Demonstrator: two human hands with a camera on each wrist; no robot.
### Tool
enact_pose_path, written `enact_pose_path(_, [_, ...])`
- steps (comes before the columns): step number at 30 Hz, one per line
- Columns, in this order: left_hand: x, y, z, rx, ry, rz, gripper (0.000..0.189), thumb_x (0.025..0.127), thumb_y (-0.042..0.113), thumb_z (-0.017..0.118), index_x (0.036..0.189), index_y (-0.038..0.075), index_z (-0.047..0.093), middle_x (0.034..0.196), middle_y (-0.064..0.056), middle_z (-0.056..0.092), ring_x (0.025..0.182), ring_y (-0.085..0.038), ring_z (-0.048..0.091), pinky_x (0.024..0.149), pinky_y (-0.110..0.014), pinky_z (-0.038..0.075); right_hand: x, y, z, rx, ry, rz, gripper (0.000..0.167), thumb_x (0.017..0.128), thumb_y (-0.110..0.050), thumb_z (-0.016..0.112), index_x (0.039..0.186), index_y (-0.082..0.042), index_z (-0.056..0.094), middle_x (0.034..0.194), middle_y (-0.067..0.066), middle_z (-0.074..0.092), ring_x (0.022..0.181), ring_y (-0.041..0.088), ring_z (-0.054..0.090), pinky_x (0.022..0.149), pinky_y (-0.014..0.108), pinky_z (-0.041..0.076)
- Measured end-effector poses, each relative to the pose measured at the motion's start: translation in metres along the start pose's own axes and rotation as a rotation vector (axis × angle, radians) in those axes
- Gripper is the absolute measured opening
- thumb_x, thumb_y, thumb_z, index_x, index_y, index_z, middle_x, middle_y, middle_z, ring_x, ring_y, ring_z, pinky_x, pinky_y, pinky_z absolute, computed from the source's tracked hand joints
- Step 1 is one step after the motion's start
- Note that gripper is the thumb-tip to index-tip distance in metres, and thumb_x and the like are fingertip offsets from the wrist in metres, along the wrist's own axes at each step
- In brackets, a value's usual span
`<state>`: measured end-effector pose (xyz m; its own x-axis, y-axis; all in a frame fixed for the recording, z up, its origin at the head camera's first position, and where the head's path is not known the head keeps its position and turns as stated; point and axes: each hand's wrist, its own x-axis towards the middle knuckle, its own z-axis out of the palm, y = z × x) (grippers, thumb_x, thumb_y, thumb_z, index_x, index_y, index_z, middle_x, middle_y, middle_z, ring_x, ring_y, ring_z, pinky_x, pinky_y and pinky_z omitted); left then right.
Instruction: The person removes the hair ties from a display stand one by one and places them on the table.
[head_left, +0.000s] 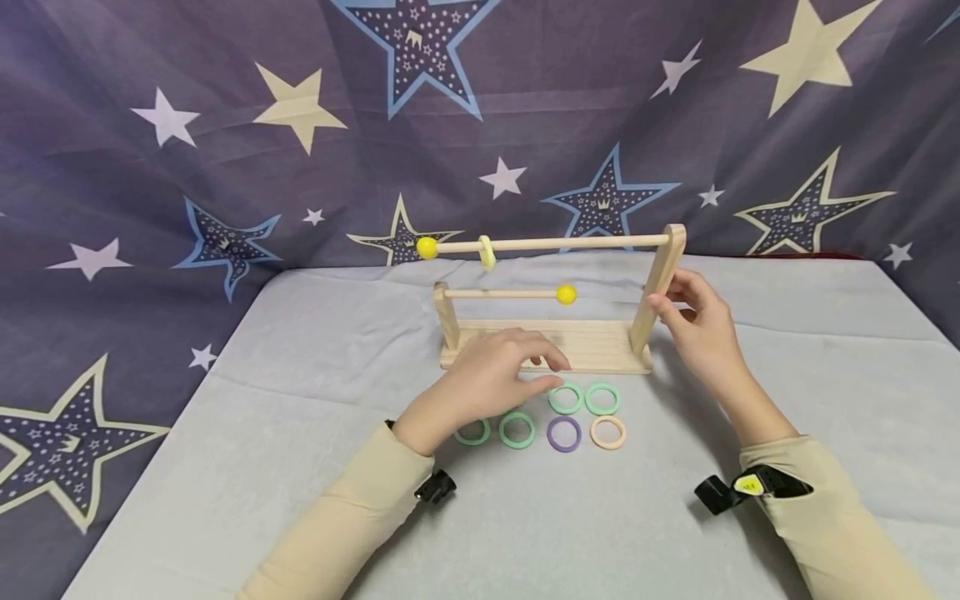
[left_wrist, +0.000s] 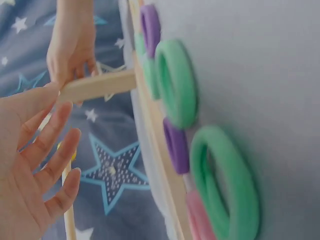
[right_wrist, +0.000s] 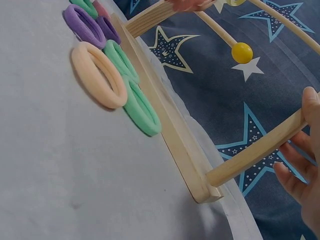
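A wooden rack [head_left: 570, 354] has a tall right post [head_left: 658, 292] with a long upper rod, and a shorter left post [head_left: 447, 317] with a lower rod. My right hand [head_left: 703, 329] grips the tall post, thumb in front and fingers behind it. A pale yellow hair tie [head_left: 487, 252] hangs on the upper rod near its yellow end ball. My left hand [head_left: 498, 375] hovers over the hair ties in front of the base, its fingers spread and holding nothing. Nearby lie green hair ties [head_left: 517, 431], a purple one [head_left: 564, 434] and a peach one [head_left: 608, 432]; this hand partly hides the group.
Light grey cloth [head_left: 787, 375] covers the table under the rack. A dark curtain with stars [head_left: 600, 83] stands behind and at the left. In the left wrist view a pink hair tie [left_wrist: 199, 217] lies beside a green one.
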<state>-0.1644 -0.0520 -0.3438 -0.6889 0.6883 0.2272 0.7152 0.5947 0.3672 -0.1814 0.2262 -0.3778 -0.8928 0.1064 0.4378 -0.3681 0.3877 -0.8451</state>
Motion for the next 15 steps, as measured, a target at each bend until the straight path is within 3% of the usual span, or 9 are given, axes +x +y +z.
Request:
enact_pose_path(3, [-0.002, -0.006, -0.006, -0.047, 0.071, -0.013, 0.015, 0.092, 0.029, 0.073, 0.106, 0.025, 0.074, 0.104, 0.014, 0.069, 0.093, -0.004, 0.061, 0.077, -0.024, 0.047, 0.0, -0.001, -0.001, 0.001, 0.0, -0.005, 0.037, 0.097, -0.01, 0.064, 0.129, 0.006, 0.056, 0.099, -0.02, 0.058, 0.096, -0.001, 0.056, 0.075, 0.013, 0.043])
enact_pose_path(8, [-0.005, -0.013, -0.016, -0.049, 0.16, -0.071, 0.014, 0.092, 0.03, 0.072, 0.105, 0.024, 0.074, 0.101, 0.014, 0.07, 0.093, -0.004, 0.061, 0.075, -0.026, 0.048, 0.0, -0.001, -0.001, 0.001, -0.001, -0.007, 0.037, 0.097, -0.01, 0.064, 0.129, 0.006, 0.056, 0.1, -0.02, 0.058, 0.096, -0.001, 0.056, 0.075, 0.013, 0.044])
enact_pose_path(15, [-0.009, -0.02, -0.031, -0.041, 0.313, -0.113, 0.015, 0.09, 0.029, 0.075, 0.104, 0.025, 0.074, 0.104, 0.012, 0.07, 0.087, -0.007, 0.061, 0.06, -0.031, 0.044, -0.001, -0.001, -0.001, -0.007, -0.001, -0.001, 0.037, 0.097, -0.012, 0.064, 0.129, 0.005, 0.056, 0.1, -0.02, 0.058, 0.096, -0.002, 0.055, 0.075, 0.014, 0.043])
